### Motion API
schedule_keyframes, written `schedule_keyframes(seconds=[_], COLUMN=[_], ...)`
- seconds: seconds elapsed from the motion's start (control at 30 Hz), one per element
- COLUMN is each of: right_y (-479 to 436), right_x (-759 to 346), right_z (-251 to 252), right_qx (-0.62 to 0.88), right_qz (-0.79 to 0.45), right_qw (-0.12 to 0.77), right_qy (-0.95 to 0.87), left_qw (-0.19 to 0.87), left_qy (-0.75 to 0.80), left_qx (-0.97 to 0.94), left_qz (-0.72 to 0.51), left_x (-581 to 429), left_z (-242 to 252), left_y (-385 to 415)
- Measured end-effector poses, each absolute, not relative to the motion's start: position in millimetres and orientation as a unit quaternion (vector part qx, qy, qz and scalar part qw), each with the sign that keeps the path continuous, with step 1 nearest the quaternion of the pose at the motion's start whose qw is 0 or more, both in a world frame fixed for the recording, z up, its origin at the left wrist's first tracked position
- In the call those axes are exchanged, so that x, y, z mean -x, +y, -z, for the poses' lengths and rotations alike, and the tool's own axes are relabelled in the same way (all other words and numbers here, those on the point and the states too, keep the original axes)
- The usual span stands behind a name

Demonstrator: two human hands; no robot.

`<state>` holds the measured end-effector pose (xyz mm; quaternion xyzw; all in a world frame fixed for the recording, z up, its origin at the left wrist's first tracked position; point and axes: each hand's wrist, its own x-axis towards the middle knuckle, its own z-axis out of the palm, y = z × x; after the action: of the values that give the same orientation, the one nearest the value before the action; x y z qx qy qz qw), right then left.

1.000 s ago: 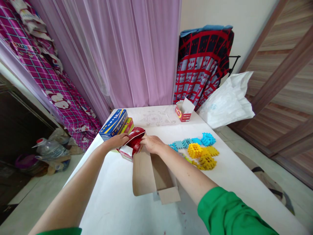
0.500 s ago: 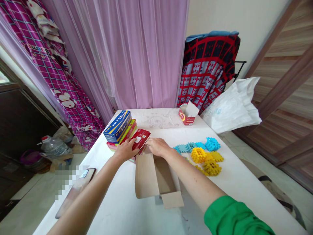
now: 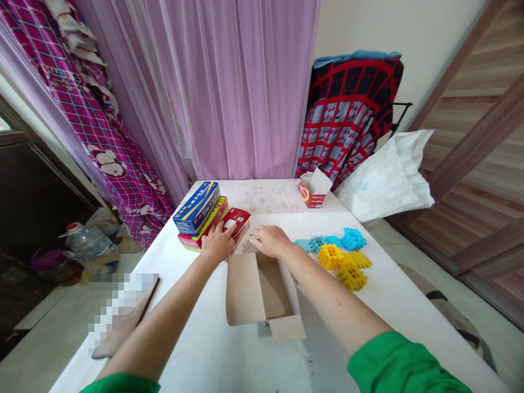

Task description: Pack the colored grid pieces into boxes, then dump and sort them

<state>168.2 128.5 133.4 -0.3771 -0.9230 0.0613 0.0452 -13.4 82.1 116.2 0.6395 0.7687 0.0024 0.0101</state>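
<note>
My left hand (image 3: pixel 216 244) rests on a small red box (image 3: pixel 236 221), its fingers curled over the box's near side. The red box lies against a stack with a blue box (image 3: pixel 197 207) on top and a yellow-green box beneath it. My right hand (image 3: pixel 271 240) lies flat with fingers spread at the far end of an open brown cardboard box (image 3: pixel 262 295) and holds nothing. The cardboard box is empty inside with its flaps open.
Blue and yellow plastic building pieces (image 3: pixel 341 256) lie to the right on the white table (image 3: pixel 213 349). A small open red and white carton (image 3: pixel 313 191) stands at the back. A white bag (image 3: pixel 387 177) hangs over the right edge. A blurred object lies at the left edge.
The red box, open and held in both hands a second ago, now lies shut beside the stack. My right hand has let go and moved to the cardboard box's far end.
</note>
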Motion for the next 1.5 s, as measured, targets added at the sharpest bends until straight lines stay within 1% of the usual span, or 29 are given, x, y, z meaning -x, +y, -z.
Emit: schedule_keyframes(seconds=[0.2, 0.47, 0.9, 1.17, 1.37, 1.5], right_y=[128.3, 122.6, 126.5, 129.5, 144.4, 159.0], right_x=[-190.2, -194.1, -195.5, -194.9, -178.2, -155.9], right_z=[-135.5, -125.6, -115.3, -114.9, -123.6, -124.8], right_qx=[0.405, 0.414, 0.411, 0.399, 0.401, 0.384], right_qz=[-0.064, -0.084, -0.096, -0.090, -0.067, -0.071], right_qw=[0.039, 0.027, 0.026, 0.028, 0.059, 0.045], right_qy=[-0.911, -0.906, -0.906, -0.912, -0.912, -0.920], left_qw=[0.015, 0.038, -0.014, -0.013, -0.003, -0.005], left_qy=[0.766, 0.783, 0.714, 0.722, 0.757, 0.784], left_qx=[-0.641, -0.621, -0.699, -0.690, -0.653, -0.620], left_qz=[-0.039, -0.010, 0.041, 0.043, 0.013, -0.011], left_x=[7.3, 9.5, 20.1, 24.7, 15.5, 7.5], left_z=[-119.8, -114.9, -120.8, -122.6, -114.6, -109.6], left_y=[108.9, 148.7, 151.6, 152.1, 148.1, 143.7])
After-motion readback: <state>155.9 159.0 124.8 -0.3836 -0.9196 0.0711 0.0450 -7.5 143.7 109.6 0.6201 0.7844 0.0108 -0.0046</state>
